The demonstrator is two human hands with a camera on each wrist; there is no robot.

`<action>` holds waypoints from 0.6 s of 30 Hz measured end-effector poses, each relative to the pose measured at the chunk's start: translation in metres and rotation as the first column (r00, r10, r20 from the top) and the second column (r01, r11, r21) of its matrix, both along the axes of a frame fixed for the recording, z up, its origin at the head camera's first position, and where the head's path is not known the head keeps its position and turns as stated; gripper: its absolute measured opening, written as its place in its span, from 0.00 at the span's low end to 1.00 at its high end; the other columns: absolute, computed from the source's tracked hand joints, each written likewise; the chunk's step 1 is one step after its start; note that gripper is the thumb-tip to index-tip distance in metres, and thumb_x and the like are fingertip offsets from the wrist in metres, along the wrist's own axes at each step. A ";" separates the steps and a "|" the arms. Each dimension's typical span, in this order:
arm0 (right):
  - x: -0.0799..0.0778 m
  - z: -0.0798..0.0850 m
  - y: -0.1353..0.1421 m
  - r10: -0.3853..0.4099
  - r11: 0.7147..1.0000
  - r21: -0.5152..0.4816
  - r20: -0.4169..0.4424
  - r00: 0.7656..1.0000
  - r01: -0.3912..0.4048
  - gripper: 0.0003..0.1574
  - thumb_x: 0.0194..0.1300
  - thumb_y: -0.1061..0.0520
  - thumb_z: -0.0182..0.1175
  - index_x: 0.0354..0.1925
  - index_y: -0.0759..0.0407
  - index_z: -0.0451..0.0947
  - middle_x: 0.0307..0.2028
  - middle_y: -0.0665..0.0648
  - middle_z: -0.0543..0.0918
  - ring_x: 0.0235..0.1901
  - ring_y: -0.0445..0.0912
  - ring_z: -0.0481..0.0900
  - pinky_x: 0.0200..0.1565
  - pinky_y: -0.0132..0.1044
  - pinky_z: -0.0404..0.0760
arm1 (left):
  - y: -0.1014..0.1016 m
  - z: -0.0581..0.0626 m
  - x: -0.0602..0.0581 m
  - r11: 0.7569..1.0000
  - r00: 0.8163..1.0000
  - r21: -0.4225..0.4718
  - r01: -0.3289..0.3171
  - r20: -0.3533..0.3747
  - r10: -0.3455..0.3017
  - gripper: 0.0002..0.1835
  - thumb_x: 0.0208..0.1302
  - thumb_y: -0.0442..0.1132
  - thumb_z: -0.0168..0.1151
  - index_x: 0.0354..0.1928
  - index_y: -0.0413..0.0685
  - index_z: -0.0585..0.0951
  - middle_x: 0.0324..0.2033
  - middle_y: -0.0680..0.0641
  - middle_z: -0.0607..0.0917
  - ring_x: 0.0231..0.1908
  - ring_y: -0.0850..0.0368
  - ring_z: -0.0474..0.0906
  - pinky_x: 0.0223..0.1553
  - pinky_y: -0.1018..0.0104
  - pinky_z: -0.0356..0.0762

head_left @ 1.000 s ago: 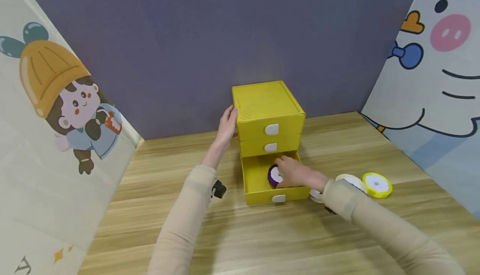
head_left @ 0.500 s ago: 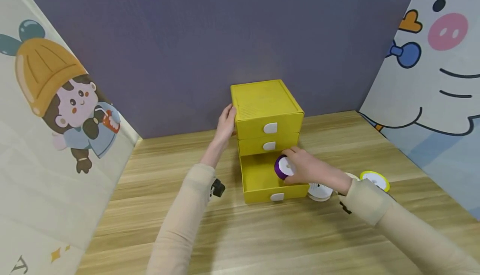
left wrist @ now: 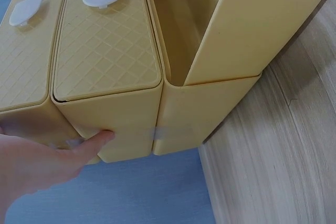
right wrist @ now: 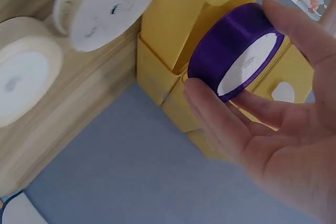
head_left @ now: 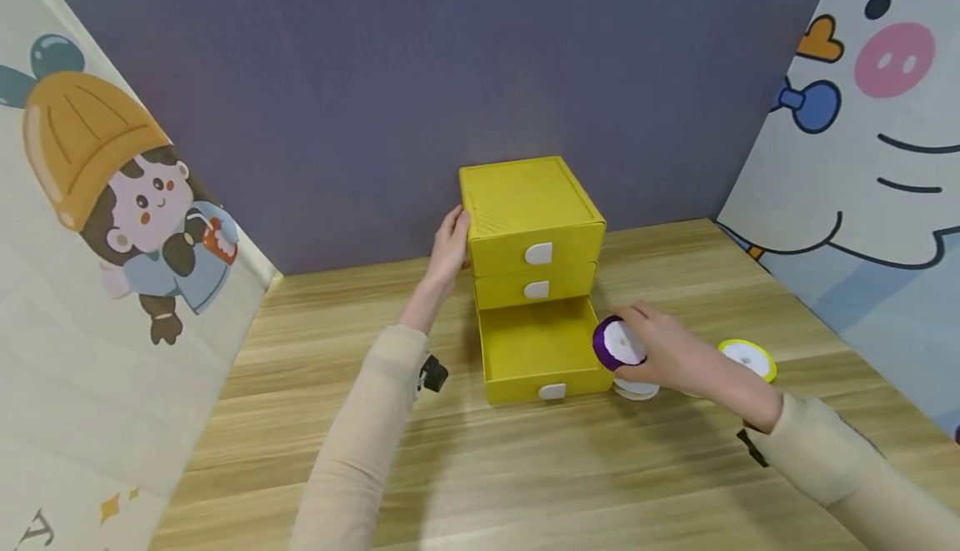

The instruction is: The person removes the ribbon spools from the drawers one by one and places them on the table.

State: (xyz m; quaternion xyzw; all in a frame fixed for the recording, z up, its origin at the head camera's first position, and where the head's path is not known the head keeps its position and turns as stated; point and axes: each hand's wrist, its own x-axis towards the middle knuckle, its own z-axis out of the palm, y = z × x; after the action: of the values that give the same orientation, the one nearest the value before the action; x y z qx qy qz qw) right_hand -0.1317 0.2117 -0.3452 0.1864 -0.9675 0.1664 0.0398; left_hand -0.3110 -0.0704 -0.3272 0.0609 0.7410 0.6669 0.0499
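My right hand (head_left: 667,353) pinches a purple ribbon spool (head_left: 621,344) between thumb and fingers, above the right edge of the pulled-out bottom drawer (head_left: 536,347). In the right wrist view the purple ribbon spool (right wrist: 231,51) is tilted, its white side towards the palm. No item shows inside that drawer. The yellow drawer unit (head_left: 528,197) stands against the back wall, its upper two drawers pushed in. Against its left side rests my left hand (head_left: 448,249); the left wrist view shows one straight finger (left wrist: 94,145) touching the side wall.
On the table, right of the drawer, lie a white spool (head_left: 636,390) and a yellow-rimmed spool (head_left: 748,358). A cream ribbon spool (right wrist: 26,69) shows in the right wrist view. Printed panels (head_left: 877,167) flank the table on both sides.
My right hand has lifted the purple ribbon spool out of the bottom drawer and carried it to the right. The left hand has stayed at the unit's side.
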 end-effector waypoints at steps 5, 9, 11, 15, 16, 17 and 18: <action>0.017 -0.007 0.014 -0.016 1.000 0.012 -0.079 0.997 0.017 0.48 0.44 0.53 0.80 0.59 0.72 0.71 0.49 0.68 0.80 0.43 0.58 0.81 0.44 0.52 0.83 | -0.001 0.001 0.000 1.000 1.000 -0.002 0.006 0.006 -0.006 0.32 0.79 0.58 0.38 0.79 0.59 0.52 0.76 0.50 0.59 0.63 0.48 0.68 0.50 0.56 0.71; 0.030 -0.018 0.024 -0.025 0.999 0.033 -0.137 0.990 0.029 0.48 0.40 0.53 0.82 0.55 0.72 0.73 0.44 0.67 0.80 0.40 0.56 0.81 0.40 0.50 0.84 | -0.001 0.002 0.002 1.000 1.000 -0.003 0.005 0.007 -0.005 0.32 0.78 0.59 0.38 0.79 0.59 0.52 0.77 0.51 0.59 0.65 0.48 0.68 0.54 0.53 0.72; 0.034 -0.024 0.028 -0.030 0.998 0.048 -0.140 0.990 0.037 0.48 0.38 0.52 0.82 0.54 0.73 0.74 0.43 0.66 0.80 0.39 0.56 0.81 0.41 0.51 0.84 | -0.001 0.003 0.002 1.000 1.000 0.000 0.001 0.001 -0.001 0.32 0.78 0.58 0.38 0.79 0.59 0.53 0.77 0.50 0.58 0.66 0.47 0.67 0.56 0.50 0.72; 0.041 -0.036 0.034 -0.040 0.996 0.073 -0.118 0.992 0.049 0.50 0.37 0.49 0.83 0.54 0.74 0.74 0.43 0.67 0.80 0.41 0.59 0.82 0.43 0.53 0.83 | -0.001 0.004 0.003 1.000 1.000 -0.001 -0.006 -0.007 0.006 0.32 0.79 0.58 0.38 0.79 0.59 0.53 0.77 0.50 0.58 0.68 0.46 0.66 0.58 0.48 0.71; 0.043 -0.039 0.034 -0.043 0.996 0.074 -0.102 0.994 0.051 0.51 0.37 0.48 0.82 0.55 0.74 0.74 0.44 0.68 0.80 0.42 0.59 0.82 0.44 0.54 0.83 | -0.001 0.003 0.003 1.000 1.000 -0.001 -0.008 -0.005 0.008 0.31 0.79 0.57 0.38 0.79 0.59 0.53 0.77 0.50 0.58 0.68 0.46 0.66 0.58 0.49 0.72; 0.045 -0.042 0.034 -0.049 0.996 0.074 -0.085 0.995 0.055 0.52 0.37 0.48 0.82 0.55 0.75 0.74 0.45 0.69 0.80 0.42 0.60 0.82 0.45 0.55 0.83 | -0.001 0.003 0.003 1.000 1.000 -0.002 -0.008 -0.003 0.008 0.31 0.79 0.58 0.38 0.79 0.59 0.53 0.77 0.50 0.58 0.68 0.47 0.66 0.57 0.50 0.72; 0.048 -0.044 0.034 -0.056 0.996 0.072 -0.070 0.996 0.061 0.52 0.37 0.47 0.82 0.55 0.74 0.74 0.46 0.70 0.80 0.43 0.61 0.82 0.45 0.55 0.83 | -0.001 0.002 0.003 1.000 1.000 0.000 -0.007 0.003 0.007 0.31 0.79 0.58 0.38 0.78 0.59 0.53 0.77 0.50 0.58 0.68 0.47 0.67 0.57 0.49 0.72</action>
State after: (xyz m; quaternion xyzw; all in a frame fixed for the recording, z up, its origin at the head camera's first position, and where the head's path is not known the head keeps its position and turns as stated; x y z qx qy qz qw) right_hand -0.0837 0.2458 -0.3893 0.1651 -0.9761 0.1228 0.0706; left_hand -0.3083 -0.0712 -0.3247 0.0573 0.7411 0.6672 0.0485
